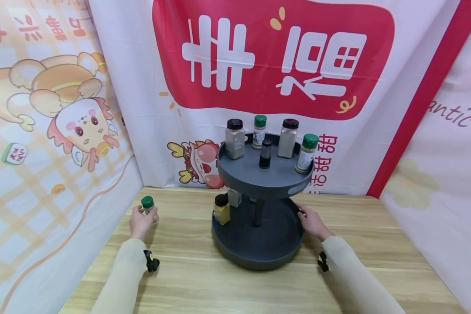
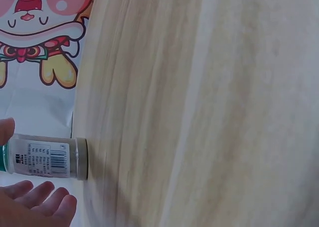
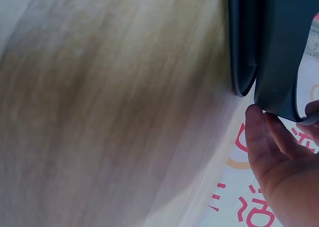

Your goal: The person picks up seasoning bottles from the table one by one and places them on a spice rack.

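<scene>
At the table's left side stands a green-capped spice bottle (image 1: pixel 147 203), upright with its base on the wood. My left hand (image 1: pixel 142 221) is around it. In the left wrist view, thumb and fingers lie on either side of the bottle (image 2: pixel 44 157), with a visible gap between the fingers and the glass. In the middle is a dark grey two-tier spice rack (image 1: pixel 255 257). My right hand (image 1: pixel 313 223) holds the right rim of its lower tray, thumb at the rim's top. In the right wrist view, fingertips press the tray's outer wall (image 3: pixel 279 82).
The upper tray (image 1: pixel 259 185) carries black-capped jars (image 1: pixel 235 141), green-capped bottles (image 1: pixel 306 155) and a small dark-bottomed bottle (image 1: pixel 265 155). A yellow jar (image 1: pixel 222 212) and a pale jar (image 1: pixel 234 198) stand on the lower tray's left. Printed cloth (image 1: pixel 133 87) hangs behind the table.
</scene>
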The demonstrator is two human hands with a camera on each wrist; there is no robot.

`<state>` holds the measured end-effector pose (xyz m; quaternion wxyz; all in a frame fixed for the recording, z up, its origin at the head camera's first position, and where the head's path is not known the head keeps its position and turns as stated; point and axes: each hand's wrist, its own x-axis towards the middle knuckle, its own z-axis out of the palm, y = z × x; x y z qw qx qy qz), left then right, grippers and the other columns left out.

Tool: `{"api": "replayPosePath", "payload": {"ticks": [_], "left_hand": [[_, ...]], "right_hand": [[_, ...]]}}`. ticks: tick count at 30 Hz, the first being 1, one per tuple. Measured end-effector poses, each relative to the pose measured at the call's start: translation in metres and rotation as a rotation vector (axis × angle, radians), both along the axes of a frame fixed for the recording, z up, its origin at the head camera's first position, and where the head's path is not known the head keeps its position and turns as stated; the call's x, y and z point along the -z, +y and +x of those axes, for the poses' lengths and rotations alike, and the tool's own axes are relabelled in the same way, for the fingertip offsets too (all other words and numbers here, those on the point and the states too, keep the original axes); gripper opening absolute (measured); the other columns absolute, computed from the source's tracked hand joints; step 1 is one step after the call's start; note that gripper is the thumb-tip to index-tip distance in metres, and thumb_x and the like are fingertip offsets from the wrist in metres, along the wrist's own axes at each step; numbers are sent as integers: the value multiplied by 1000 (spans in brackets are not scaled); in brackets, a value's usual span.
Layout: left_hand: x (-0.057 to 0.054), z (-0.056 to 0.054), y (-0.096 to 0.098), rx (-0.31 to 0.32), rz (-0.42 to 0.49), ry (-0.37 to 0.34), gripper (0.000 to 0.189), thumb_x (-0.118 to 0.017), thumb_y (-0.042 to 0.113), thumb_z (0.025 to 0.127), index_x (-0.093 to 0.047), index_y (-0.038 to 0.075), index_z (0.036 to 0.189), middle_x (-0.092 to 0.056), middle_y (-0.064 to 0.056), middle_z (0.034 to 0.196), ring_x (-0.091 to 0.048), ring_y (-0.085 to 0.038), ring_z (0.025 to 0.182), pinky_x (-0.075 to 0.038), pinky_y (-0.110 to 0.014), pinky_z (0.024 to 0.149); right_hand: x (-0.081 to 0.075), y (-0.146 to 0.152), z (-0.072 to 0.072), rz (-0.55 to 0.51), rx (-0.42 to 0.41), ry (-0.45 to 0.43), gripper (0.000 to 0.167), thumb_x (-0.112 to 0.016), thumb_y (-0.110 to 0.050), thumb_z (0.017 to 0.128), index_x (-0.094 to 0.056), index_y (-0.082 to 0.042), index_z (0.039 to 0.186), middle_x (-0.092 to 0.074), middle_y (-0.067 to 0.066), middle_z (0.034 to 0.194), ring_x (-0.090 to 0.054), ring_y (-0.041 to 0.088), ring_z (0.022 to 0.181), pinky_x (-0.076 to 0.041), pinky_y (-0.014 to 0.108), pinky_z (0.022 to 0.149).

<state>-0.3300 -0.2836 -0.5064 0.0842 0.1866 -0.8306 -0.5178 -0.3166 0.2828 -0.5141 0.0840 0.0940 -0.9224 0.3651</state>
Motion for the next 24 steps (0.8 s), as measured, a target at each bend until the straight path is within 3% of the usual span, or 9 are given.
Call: {"api": "replayPosePath", "payload": {"ticks": [13,24], "left_hand": [[-2,-3,6,-26,-1,49,68,-55,37,93,-30,-8,139,-40,-32,135,-36,-45,125,-27,-54,105],[1,-4,5,-22,-20,58,66,-54,34,94,-29,-6,141,-38,-33,136,-34,-47,127,-26,-56,105]], "right_hand": [[4,-3,2,14,22,16,40,-44,-5,98,-45,4,137,-53,29,126,-54,42,111,-41,54,93],[5,-4,5,7,40,2,42,-44,-5,98,-43,3,139,-51,28,130,-51,40,115,-39,53,96]]}}
